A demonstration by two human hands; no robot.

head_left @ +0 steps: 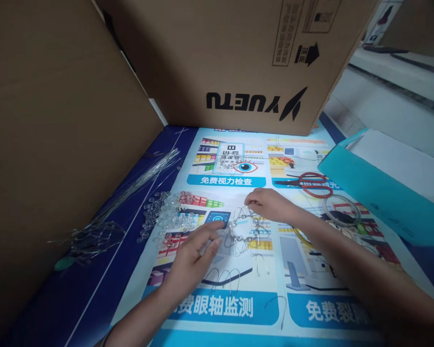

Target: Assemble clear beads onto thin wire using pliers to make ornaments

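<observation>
A ring of thin wire strung with clear beads (239, 238) lies on the printed sheet between my hands. My right hand (269, 203) is at its far edge, thumb and fingers pinched on a thin wire of the ring. At the ring's left side is my left hand (195, 248), fingers reaching out with a gap between thumb and forefinger. Its fingertips are close to the beads; whether they touch cannot be made out. Loose clear beads (166, 212) are spread left of the ring. Several short bent wires (222, 275) lie nearer to me.
Long wires in a bundle (141, 180) lie at the left, near a tangled wire bunch (96, 238). Red-handled scissors (313, 184), a wire coil (343, 210) and a teal box (386, 193) are at the right. Large cardboard panels (210, 58) stand at the back and left.
</observation>
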